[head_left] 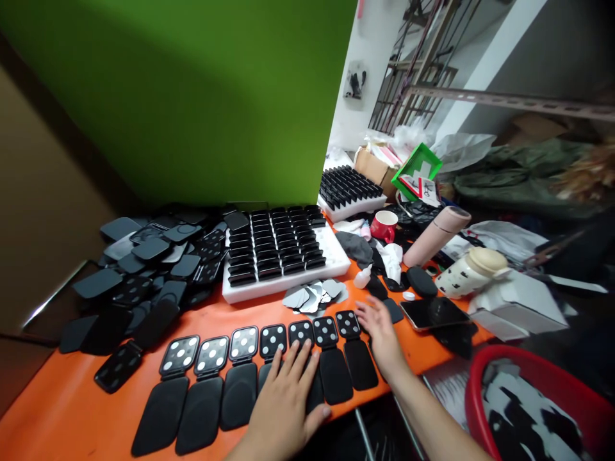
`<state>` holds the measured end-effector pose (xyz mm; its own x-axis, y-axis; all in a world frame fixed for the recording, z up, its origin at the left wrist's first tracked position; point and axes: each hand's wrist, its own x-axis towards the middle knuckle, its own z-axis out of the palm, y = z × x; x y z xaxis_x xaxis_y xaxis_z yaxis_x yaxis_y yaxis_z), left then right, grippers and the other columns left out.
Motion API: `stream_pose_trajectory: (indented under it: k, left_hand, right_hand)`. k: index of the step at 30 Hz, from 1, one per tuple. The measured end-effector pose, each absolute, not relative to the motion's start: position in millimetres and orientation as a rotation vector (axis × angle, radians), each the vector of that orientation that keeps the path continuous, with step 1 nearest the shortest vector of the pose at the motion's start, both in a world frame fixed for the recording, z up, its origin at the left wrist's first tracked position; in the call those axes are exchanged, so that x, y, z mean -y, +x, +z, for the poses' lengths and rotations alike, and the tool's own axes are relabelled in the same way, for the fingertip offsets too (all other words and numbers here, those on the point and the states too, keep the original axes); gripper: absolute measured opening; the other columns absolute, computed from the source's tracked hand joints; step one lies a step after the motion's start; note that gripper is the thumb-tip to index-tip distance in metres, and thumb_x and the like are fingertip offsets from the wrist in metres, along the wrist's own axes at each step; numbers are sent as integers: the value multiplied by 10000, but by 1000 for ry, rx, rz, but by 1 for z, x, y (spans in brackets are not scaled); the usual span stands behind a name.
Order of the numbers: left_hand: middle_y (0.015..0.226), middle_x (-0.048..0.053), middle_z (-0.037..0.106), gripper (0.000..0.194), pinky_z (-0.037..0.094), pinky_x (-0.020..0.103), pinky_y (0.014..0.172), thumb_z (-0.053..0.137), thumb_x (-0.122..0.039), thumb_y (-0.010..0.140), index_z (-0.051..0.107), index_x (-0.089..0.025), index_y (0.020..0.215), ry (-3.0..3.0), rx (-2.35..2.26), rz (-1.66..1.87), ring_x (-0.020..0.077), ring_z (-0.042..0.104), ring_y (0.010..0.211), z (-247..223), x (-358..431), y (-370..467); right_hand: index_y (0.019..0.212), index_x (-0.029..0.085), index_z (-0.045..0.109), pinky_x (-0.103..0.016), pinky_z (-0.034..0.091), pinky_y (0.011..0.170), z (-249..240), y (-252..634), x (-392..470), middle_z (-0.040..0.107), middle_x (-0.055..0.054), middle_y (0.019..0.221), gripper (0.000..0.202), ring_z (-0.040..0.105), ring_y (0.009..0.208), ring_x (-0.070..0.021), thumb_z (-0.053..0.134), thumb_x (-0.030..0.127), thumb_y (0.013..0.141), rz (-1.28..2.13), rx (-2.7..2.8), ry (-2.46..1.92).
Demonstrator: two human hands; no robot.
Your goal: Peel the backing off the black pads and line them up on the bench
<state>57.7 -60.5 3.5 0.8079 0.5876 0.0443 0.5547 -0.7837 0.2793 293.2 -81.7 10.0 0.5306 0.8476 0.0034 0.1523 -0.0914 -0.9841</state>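
Note:
A row of black hinged compact-like cases lies opened flat along the front of the orange table. Each has a square upper half with pale round dots, such as the left end one [179,356], and a plain dark lower half [160,416]. My left hand [286,400] rests spread over the middle cases, hiding part of their lower halves. Beside the right end case [348,324], my right hand [381,333] hovers or rests with its fingers apart and slightly bent; contact there is unclear. Behind the row lies a small heap of silvery thin plates [314,296].
A white foam tray [283,285] holds rows of black cases, before a green panel [216,96]. More cases are piled at left [144,256]. At right are a small bottle [362,276], red mug [384,227], pink flask [437,237], phone [432,314] and red basket [475,397].

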Motion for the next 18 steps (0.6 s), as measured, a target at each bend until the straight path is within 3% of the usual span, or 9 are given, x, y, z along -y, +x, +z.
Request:
stream_pose_trajectory:
  k: [2, 6, 10, 14, 18]
  left_hand:
    - [1460, 10, 186, 676, 212, 513, 1031, 401, -530, 825, 114, -300, 1393, 2746, -864, 212, 290, 231, 1302, 5, 64, 58]
    - [1462, -1, 175, 580, 249, 499, 1027, 437, -387, 849, 205, -314, 1375, 2747, -770, 265, 274, 230, 1307, 3, 80, 63]
    - [1466, -19, 163, 581, 221, 474, 1051, 453, -386, 834, 232, -305, 1365, 2682, -546, 261, 246, 201, 1319, 5, 93, 82]
    - [1461, -19, 196, 579, 147, 476, 1070, 387, -449, 849, 211, -276, 1373, 2611, -445, 238, 225, 165, 1329, 15, 95, 107]
    - [1463, -2, 190, 602, 110, 485, 1070, 374, -464, 845, 208, -242, 1379, 2636, -434, 234, 235, 133, 1334, 14, 97, 129]
  right_hand:
    - [1224, 251, 338, -434, 491, 804, 15, 314, 61, 606, -121, 1093, 432, 632, 893, -218, 292, 501, 874, 906, 441, -1389]
    - [1006, 216, 444, -407, 531, 611, 20, 341, 19, 670, -114, 870, 378, 659, 746, -224, 259, 520, 878, 1039, 371, -1299]
    - [791, 187, 480, -254, 462, 407, 15, 340, -1, 657, -74, 702, 298, 582, 482, -146, 341, 437, 877, 1061, 375, -1279]
    - [850, 200, 504, -150, 298, 308, 18, 337, 12, 633, 0, 648, 204, 416, 347, -62, 555, 380, 768, 967, 390, -1289]
    - [905, 200, 519, -161, 307, 326, 20, 342, 39, 664, -12, 762, 319, 419, 374, -54, 656, 362, 667, 763, 381, -1338]
